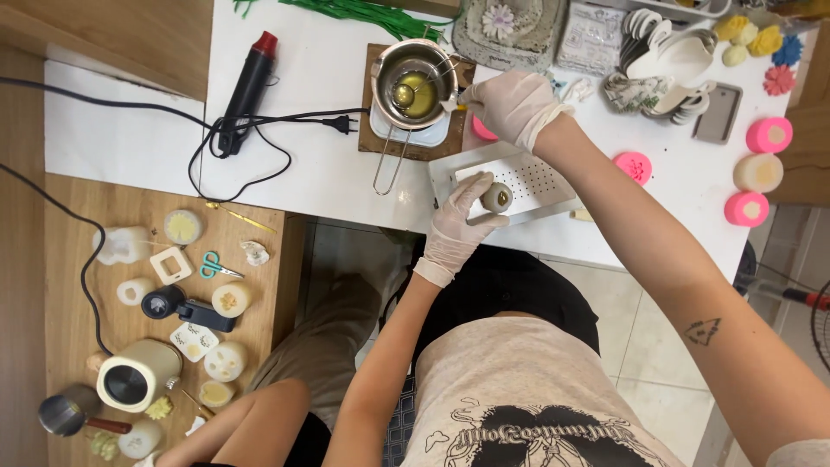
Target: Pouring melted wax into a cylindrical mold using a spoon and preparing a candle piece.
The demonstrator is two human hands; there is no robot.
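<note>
Seen from above, a seated person in thin white gloves works at a white table [328,173]. The left hand [456,227] reaches up to a small round grey candle [496,197] that sits on a white perforated tray [536,177] at the table's near edge. The thumb and fingers are curled loosely around the candle's left side, touching it and steadying it, not fully closed. The candle looks smooth, with a dark yellowish dip in its top.

The right hand [516,105] is above the tray, fingers bunched together and pinching a thin metal spoon handle [445,73]. The spoon's bowl rests inside a shiny steel pot [413,82] holding clear yellow liquid. The pot stands on a white dish over a square brown mat [373,138], and has a long wire handle pointing toward the person.

Left of the pot lies a black heat gun [246,91] with a red tip and a tangled black cord. To the right are round pink moulds [756,173], some filled with pale wax. On a lower wooden table [251,259] at the left lie pale moulds, small teal scissors [216,266] and a cream pot.
</note>
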